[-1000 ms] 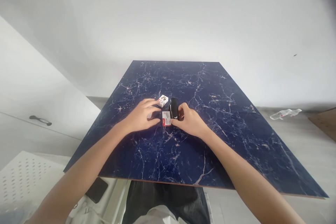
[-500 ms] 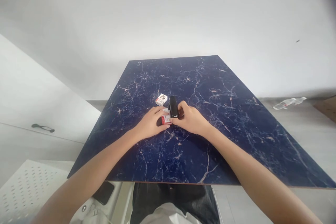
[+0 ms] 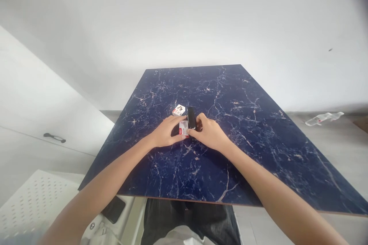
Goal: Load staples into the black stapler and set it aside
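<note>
My left hand (image 3: 166,133) has its thumb and fingers around the edges of a small red-and-white box (image 3: 183,127), which lies against the table. Just right of that box stands a glossy black, narrow block-shaped object (image 3: 191,117), looking like a small stapler. My right hand (image 3: 209,131) grips it, with the thumb at its lower end near the box and the fingers curled along its right side. A second small white box (image 3: 178,110) with a dark printed picture and red marks sits behind my left fingertips, touched by neither hand.
Everything rests on a dark blue, white-veined marbled table (image 3: 198,183). A white wall stands behind it. A white cabinet with a dark handle (image 3: 54,138) is at left. Below the left edge lie a phone (image 3: 114,209) and a perforated white surface (image 3: 31,203). A clear plastic bottle (image 3: 324,118) lies right.
The view has shifted slightly. My left fingers have straightened and spread, so more of the red-and-white box shows. My right hand keeps its grip on the black object.
</note>
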The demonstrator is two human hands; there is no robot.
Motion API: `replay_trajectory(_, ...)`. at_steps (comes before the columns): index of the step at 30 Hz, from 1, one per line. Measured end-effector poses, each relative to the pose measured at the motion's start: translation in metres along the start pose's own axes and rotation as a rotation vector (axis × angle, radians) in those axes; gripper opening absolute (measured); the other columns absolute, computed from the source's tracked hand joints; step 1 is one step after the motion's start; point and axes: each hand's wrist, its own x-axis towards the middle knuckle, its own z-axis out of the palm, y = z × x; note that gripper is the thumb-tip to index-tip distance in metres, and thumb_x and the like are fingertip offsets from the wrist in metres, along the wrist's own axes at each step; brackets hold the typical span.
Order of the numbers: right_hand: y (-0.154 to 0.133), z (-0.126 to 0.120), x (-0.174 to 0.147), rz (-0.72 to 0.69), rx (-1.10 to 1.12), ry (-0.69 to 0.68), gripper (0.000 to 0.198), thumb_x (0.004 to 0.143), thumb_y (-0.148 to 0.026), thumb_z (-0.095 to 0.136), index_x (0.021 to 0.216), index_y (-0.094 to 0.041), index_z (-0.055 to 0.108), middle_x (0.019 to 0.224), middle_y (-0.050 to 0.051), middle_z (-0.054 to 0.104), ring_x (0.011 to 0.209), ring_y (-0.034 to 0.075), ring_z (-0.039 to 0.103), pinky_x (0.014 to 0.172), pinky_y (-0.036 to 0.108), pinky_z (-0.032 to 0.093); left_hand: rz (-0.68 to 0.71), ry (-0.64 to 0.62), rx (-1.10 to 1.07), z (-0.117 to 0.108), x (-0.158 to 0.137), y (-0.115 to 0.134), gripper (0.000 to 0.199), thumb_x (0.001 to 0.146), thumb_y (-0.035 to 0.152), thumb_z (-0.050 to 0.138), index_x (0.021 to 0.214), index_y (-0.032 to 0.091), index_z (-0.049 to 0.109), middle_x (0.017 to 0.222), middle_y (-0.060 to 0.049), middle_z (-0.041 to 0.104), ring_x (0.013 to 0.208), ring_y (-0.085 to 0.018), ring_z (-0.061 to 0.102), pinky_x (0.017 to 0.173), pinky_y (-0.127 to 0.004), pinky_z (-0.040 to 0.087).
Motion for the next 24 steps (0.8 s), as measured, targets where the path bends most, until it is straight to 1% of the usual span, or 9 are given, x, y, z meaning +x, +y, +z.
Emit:
replay_trajectory(2,-0.001,0.0,-0.001,0.006,-0.011,-0.004,0.032,0.081,-0.042,0.07,0.089,-0.025,0.044,0.081,-0.001,0.067,0.068,0.019,0.062,0.063,0.03,0.043,-0.022,0.173,0.072,-0.002,0.002,-0.006,0.051,0.1,0.048,0.051,0.147,0.026,0.048,0.144,-0.01,0.055,0.131,-0.03,0.051,0.111,-0.048,0.041)
replay_trajectory(4,-0.001,-0.001,-0.001,0.005,-0.019,-0.013,0.031,0.082,-0.042,0.069,0.089,-0.025,0.044,0.081,0.0,0.067,0.068,0.019,0.062,0.063,0.03,0.042,-0.093,0.277,0.153,-0.003,0.007,-0.014,0.045,0.104,0.046,0.042,0.142,0.024,0.054,0.144,-0.01,0.055,0.133,-0.03,0.049,0.113,-0.049,0.038)
replay_trajectory(7,-0.002,-0.001,-0.001,-0.001,-0.018,-0.017,0.031,0.082,-0.041,0.069,0.09,-0.025,0.044,0.082,0.0,0.067,0.068,0.019,0.062,0.062,0.029,0.042,-0.127,0.169,0.194,-0.003,0.014,-0.02,0.046,0.104,0.048,0.041,0.139,0.023,0.058,0.138,-0.01,0.06,0.126,-0.029,0.052,0.11,-0.049,0.039)
replay_trajectory(12,0.0,-0.002,-0.001,-0.014,-0.002,-0.021,0.033,0.082,-0.043,0.07,0.09,-0.025,0.043,0.081,-0.001,0.067,0.067,0.018,0.062,0.061,0.029,0.042,-0.113,0.026,0.107,-0.001,0.014,-0.009,0.048,0.107,0.048,0.034,0.136,0.023,0.062,0.111,-0.009,0.066,0.105,-0.025,0.059,0.1,-0.045,0.046)
replay_trajectory(15,0.001,-0.002,0.0,-0.027,0.01,-0.029,0.033,0.083,-0.044,0.07,0.091,-0.025,0.044,0.082,-0.001,0.067,0.068,0.018,0.062,0.062,0.029,0.042,-0.125,0.033,0.064,-0.002,0.006,-0.007,0.05,0.105,0.054,0.038,0.138,0.025,0.061,0.126,-0.011,0.06,0.117,-0.027,0.056,0.106,-0.049,0.044)
replay_trajectory(17,0.002,-0.003,0.0,-0.03,0.007,-0.029,0.033,0.083,-0.044,0.07,0.091,-0.025,0.044,0.083,-0.001,0.067,0.069,0.018,0.063,0.062,0.029,0.043,-0.124,0.042,0.056,-0.004,0.002,-0.01,0.061,0.096,0.062,0.053,0.146,0.027,0.053,0.151,-0.014,0.043,0.137,-0.033,0.044,0.113,-0.054,0.038)
replay_trajectory(20,0.004,-0.002,0.0,-0.029,-0.004,-0.024,0.032,0.082,-0.041,0.071,0.092,-0.025,0.045,0.084,-0.001,0.068,0.07,0.018,0.064,0.062,0.029,0.042,-0.119,-0.074,0.015,-0.007,-0.001,-0.015,0.103,0.077,0.068,0.075,0.16,0.033,0.026,0.169,-0.013,0.017,0.153,-0.04,0.022,0.119,-0.06,0.031)
replay_trajectory(22,0.004,0.0,0.0,-0.023,-0.007,-0.014,0.031,0.082,-0.04,0.071,0.091,-0.025,0.046,0.085,0.0,0.069,0.07,0.019,0.064,0.062,0.029,0.043,-0.118,-0.122,0.0,-0.008,0.0,-0.017,0.119,0.07,0.065,0.082,0.163,0.033,0.014,0.169,-0.013,0.016,0.154,-0.039,0.019,0.121,-0.06,0.028)
replay_trajectory(24,0.003,0.002,-0.001,-0.015,-0.013,0.008,0.03,0.081,-0.038,0.071,0.091,-0.025,0.046,0.084,0.0,0.069,0.07,0.019,0.065,0.063,0.029,0.043,-0.119,-0.107,0.001,-0.007,0.003,-0.017,0.122,0.069,0.062,0.084,0.163,0.031,0.013,0.168,-0.013,0.019,0.154,-0.037,0.022,0.123,-0.058,0.026)
